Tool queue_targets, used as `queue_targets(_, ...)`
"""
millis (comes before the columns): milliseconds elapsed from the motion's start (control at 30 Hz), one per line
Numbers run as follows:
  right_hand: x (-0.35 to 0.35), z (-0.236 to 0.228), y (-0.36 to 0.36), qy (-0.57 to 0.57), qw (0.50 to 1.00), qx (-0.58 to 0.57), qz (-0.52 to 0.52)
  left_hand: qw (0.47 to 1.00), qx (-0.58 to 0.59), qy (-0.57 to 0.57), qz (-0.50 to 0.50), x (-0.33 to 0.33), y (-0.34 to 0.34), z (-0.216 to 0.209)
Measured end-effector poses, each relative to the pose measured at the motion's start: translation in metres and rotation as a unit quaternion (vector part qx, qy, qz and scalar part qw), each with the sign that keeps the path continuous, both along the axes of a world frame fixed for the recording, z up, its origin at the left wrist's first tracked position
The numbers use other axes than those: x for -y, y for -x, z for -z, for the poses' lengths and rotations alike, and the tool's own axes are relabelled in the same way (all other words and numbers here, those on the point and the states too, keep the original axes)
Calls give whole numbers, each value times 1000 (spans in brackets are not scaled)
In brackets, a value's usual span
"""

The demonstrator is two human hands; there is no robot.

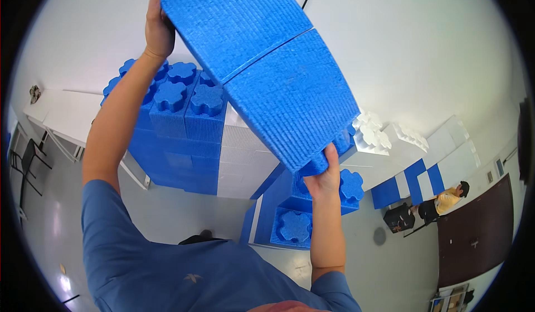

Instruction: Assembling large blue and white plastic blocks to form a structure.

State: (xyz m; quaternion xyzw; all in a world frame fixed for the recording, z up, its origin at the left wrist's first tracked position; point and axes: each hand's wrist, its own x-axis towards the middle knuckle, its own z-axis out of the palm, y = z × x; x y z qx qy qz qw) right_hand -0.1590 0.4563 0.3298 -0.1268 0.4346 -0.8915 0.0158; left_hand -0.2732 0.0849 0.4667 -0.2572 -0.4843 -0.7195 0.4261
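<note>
Head view, both hands (pixel 159 30) gripping blue foam block (pixel 262 66)

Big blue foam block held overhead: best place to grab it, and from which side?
Probably the two short ends of the big blue foam block, one hand each, as now: left hand on the far end, right hand under the near end. It is long, broad and tilted, so an end-to-end hold seems steadiest.

**A bare indoor build hall**

White walls (pixel 423 50) and a grey floor (pixel 184 217) enclose stacks of oversized blue blocks (pixel 178 117) and white blocks (pixel 390 136). A white table (pixel 61 114) stands at the left, and another person (pixel 446 200) crouches by a dark door (pixel 473 239).
</note>
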Motion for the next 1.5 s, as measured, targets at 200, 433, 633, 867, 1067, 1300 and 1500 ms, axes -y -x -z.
queue_targets(200, 17, 0, 6, -36, 989, -96, 107, 878, 350, 326, -13, 34, -5, -23)
queue_targets(433, 52, -3, -8, -180, 949, -112, 233, 872, 350, 243, -241, 23, 32, 17)
queue_targets(633, 61, -15, -29, -246, 924, -133, 262, 895, 315, 193, -249, 33, 61, 39)
queue_targets(867, 51, -7, -35, -350, 879, -94, 309, 896, 320, 193, -241, 21, 94, 72)
queue_targets(1067, 18, 6, -42, -427, 813, -228, 325, 947, 303, 99, -38, 29, 90, 87)
queue_targets(1300, 3, 16, -38, -536, 636, -459, 311, 848, 397, 351, 26, 27, 84, 14)
queue_targets(1500, 4, 18, -30, -543, 575, -564, 240, 902, 381, 184, -88, -17, 81, -17)
